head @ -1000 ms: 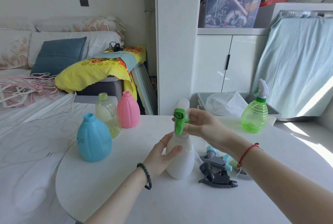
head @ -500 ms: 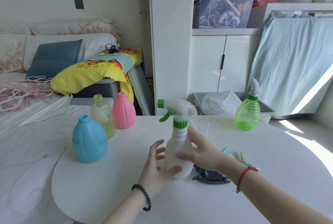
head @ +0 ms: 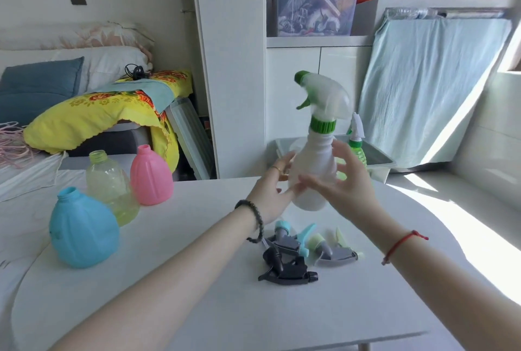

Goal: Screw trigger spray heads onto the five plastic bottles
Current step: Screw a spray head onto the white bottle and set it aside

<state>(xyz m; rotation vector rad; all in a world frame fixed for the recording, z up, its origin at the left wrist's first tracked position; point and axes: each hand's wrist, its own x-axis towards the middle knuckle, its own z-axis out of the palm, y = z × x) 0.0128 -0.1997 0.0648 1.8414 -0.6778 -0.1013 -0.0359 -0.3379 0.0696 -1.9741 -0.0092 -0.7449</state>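
Note:
A white bottle (head: 315, 164) with a green-and-white trigger head (head: 324, 96) screwed on stands upright between my hands over the white table (head: 197, 294). My left hand (head: 270, 192) grips its left side, thumb in front and fingers behind. My right hand (head: 346, 181) touches its right side with spread fingers. Whether its base rests on the table is unclear. A green bottle (head: 358, 150) with a head stands behind it. Blue (head: 81, 232), clear yellowish (head: 110, 184) and pink (head: 152, 178) bottles stand open-necked at the left. Three loose heads lie near me: black (head: 287, 269), blue-grey (head: 290, 240), yellow-grey (head: 329, 252).
A grey bin (head: 380, 159) sits just behind the table's far edge. A bed with a yellow cushion (head: 93, 116) lies to the left. A white cabinet (head: 231, 68) stands behind the table, and a draped cloth (head: 423, 82) hangs at the right.
The trigger head has turned from facing me to pointing left. The white bottle has moved away from the loose heads toward the green bottle, with both hands now on its body.

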